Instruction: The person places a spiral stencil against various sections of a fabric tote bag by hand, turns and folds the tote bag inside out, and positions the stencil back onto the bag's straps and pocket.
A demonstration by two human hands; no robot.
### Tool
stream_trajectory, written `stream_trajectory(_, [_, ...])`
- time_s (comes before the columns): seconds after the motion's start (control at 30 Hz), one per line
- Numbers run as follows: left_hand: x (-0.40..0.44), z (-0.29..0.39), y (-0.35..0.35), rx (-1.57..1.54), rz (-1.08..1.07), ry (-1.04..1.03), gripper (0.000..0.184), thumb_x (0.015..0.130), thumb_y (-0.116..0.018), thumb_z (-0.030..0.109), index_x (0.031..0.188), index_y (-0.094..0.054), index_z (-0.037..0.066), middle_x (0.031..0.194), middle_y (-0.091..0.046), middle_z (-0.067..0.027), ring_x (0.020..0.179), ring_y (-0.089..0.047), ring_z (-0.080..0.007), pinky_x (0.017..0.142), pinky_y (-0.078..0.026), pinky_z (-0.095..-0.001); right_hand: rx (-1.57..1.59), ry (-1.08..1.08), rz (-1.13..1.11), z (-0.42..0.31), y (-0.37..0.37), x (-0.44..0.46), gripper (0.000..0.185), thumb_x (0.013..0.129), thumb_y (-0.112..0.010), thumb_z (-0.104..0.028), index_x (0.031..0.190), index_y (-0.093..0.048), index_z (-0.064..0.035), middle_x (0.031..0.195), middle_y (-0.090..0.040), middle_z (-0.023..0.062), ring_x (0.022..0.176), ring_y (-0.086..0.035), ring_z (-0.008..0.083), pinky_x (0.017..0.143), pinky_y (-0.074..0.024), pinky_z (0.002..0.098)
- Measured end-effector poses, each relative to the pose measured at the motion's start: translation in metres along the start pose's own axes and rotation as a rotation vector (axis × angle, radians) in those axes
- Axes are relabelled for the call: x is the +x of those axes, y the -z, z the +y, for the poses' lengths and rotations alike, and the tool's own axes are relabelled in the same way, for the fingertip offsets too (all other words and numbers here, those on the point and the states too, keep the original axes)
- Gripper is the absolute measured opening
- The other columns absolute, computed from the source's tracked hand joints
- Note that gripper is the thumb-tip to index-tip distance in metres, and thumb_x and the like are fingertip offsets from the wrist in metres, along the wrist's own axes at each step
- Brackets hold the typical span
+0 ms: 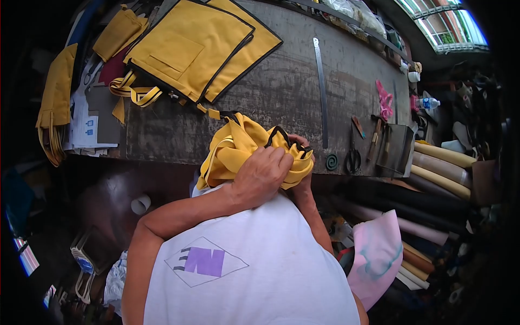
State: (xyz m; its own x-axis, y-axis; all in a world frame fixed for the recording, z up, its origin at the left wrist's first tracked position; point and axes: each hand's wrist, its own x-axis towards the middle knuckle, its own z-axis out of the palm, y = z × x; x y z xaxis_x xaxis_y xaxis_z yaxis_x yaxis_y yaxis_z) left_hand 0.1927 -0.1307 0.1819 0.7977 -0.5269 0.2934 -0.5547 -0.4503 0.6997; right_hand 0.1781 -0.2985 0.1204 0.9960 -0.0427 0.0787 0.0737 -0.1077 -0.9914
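Observation:
A bunched yellow cloth piece with black edging [233, 154] is held against my body at the table's front edge. My left hand [262, 170] lies over its front, fingers curled and pressed into the folds. Behind the cloth, my right hand [303, 162] grips its right side, with most of its fingers hidden by the fabric. A yellow strip joins the bundle near a flat yellow piece with black binding and a pocket [189, 49], which lies on the table to the upper left. Striped yellow straps [143, 95] lie beside that piece.
On the dark table [260, 97] are a metal ruler [321, 92], black scissors [352, 157], a green coil [331, 161], pink string [384, 100] and a metal box [395, 146]. Fabric rolls [441, 168] are stacked at right. More yellow pieces [58, 89] hang at left.

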Motion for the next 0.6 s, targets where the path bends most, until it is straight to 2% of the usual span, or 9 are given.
stream_trajectory(0.1, [0.0,0.005,0.003,-0.018,-0.008,-0.002,0.032,0.065,-0.069,-0.003,0.091,-0.051,0.003,0.084,-0.052,-0.0124,0.079,-0.056,-0.031,0.071,-0.044,-0.0427,0.043,-0.154,-0.003,-0.001,-0.002,-0.001,0.037,0.092,-0.069,-0.024,0.118,-0.059,0.0004,0.116,-0.061,0.0066,0.109,-0.058,0.0129,0.096,-0.049,0.0288])
stream_trajectory(0.2, [0.0,0.013,0.004,0.0,-0.053,0.002,0.029,0.068,-0.067,-0.003,0.093,-0.052,0.002,0.084,-0.053,-0.0124,0.079,-0.057,-0.03,0.071,-0.044,-0.0417,0.087,-0.021,0.096,0.004,-0.01,0.0,0.033,0.088,-0.072,-0.015,0.113,-0.059,0.0003,0.106,-0.061,0.0032,0.098,-0.06,0.0104,0.086,-0.05,0.0254])
stream_trajectory(0.23, [0.002,0.014,0.005,0.003,-0.064,0.001,0.028,0.07,-0.066,-0.002,0.095,-0.053,0.002,0.085,-0.053,-0.0121,0.08,-0.057,-0.0285,0.071,-0.045,-0.0404,0.143,-0.07,0.115,-0.002,-0.012,0.004,0.03,0.088,-0.072,-0.014,0.111,-0.06,0.0004,0.104,-0.062,0.0035,0.098,-0.06,0.0108,0.087,-0.0502,0.0265])
stream_trajectory(0.37, [0.009,0.011,0.005,-0.004,-0.049,-0.006,0.026,0.073,-0.064,-0.002,0.096,-0.054,0.002,0.086,-0.054,-0.0119,0.08,-0.058,-0.0271,0.07,-0.045,-0.0392,0.034,0.049,0.126,0.0,-0.009,0.009,0.022,0.091,-0.069,-0.014,0.105,-0.061,0.0002,0.107,-0.063,0.0059,0.101,-0.061,0.0129,0.091,-0.0503,0.03])
stream_trajectory(0.47, [0.012,0.01,-0.001,-0.043,-0.05,0.03,0.03,0.069,-0.065,-0.005,0.095,-0.051,0.002,0.087,-0.052,-0.0136,0.082,-0.056,-0.0316,0.072,-0.045,-0.0427,0.063,0.112,0.122,0.022,-0.001,0.017,0.02,0.09,-0.069,-0.013,0.104,-0.06,-0.0002,0.11,-0.063,0.0084,0.104,-0.061,0.0157,0.093,-0.0498,0.0318])
stream_trajectory(0.57, [0.017,0.009,-0.007,-0.012,-0.047,0.029,0.032,0.067,-0.067,-0.005,0.095,-0.052,0.002,0.087,-0.052,-0.0137,0.083,-0.056,-0.032,0.073,-0.045,-0.0429,0.331,-0.077,0.18,0.027,0.003,0.016,0.02,0.088,-0.071,-0.011,0.102,-0.06,-0.0008,0.11,-0.062,0.0094,0.104,-0.061,0.0178,0.095,-0.0495,0.0336])
stream_trajectory(0.6, [0.019,0.007,-0.008,-0.016,-0.047,0.029,0.032,0.067,-0.067,-0.005,0.095,-0.052,0.002,0.087,-0.053,-0.0138,0.083,-0.056,-0.0321,0.073,-0.045,-0.043,0.294,-0.061,0.182,0.026,0.003,0.016,0.021,0.088,-0.071,-0.011,0.103,-0.06,-0.0011,0.109,-0.062,0.0093,0.104,-0.061,0.0172,0.095,-0.0493,0.0331])
